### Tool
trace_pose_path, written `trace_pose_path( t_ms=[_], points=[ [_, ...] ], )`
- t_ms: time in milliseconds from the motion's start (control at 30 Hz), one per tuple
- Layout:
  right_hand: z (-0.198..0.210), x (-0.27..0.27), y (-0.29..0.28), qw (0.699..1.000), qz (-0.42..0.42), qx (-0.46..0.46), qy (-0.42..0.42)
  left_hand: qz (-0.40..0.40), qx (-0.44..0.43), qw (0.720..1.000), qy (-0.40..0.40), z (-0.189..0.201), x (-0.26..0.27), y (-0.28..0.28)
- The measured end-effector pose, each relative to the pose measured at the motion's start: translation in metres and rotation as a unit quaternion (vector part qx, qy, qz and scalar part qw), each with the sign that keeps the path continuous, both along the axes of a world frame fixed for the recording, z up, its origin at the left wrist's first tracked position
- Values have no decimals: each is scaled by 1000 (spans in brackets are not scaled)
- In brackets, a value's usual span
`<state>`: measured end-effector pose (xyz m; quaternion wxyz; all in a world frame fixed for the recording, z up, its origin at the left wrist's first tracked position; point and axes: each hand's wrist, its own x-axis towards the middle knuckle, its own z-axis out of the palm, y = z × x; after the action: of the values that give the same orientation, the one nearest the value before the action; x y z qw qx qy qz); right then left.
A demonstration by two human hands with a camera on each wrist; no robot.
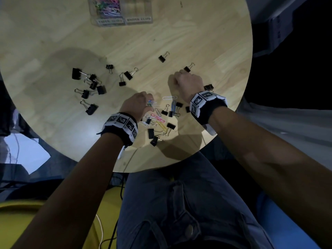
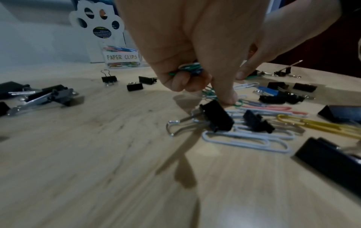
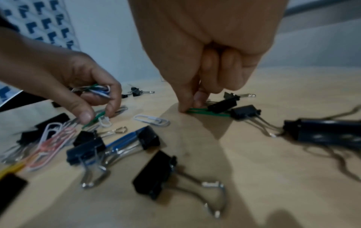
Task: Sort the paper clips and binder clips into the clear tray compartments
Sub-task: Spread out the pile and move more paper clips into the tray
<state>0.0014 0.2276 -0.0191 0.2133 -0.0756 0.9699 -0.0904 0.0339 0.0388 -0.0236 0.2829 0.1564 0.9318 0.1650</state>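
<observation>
My left hand grips a small bundle of green, blue and white paper clips, while its thumb and forefinger touch another green clip on the table. My right hand pinches a green paper clip that lies flat beside two black binder clips. A mixed pile of paper clips and binder clips lies between my wrists. More binder clips are clustered at the left. The clear tray stands at the far edge, with coloured paper clips in its left compartment.
The round wooden table's front edge runs just below my wrists. Single binder clips are scattered across the middle. A large binder clip lies right of my right hand. A white paw-shaped card stands behind the tray.
</observation>
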Motion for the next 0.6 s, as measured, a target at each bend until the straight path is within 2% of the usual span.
trace_pose_path(
  t_ms=[300,433,500,600],
  points=[
    [-14,9,21,997,-68,-46,-6,68,8,996,61,9,-1,2],
    [-11,12,20,998,-42,-51,-20,108,12,992,65,10,0,2],
    [-3,14,21,992,-69,-108,10,147,24,986,70,9,1,1],
    [7,20,22,956,-171,-227,71,178,69,979,66,5,3,-2]
  ],
)
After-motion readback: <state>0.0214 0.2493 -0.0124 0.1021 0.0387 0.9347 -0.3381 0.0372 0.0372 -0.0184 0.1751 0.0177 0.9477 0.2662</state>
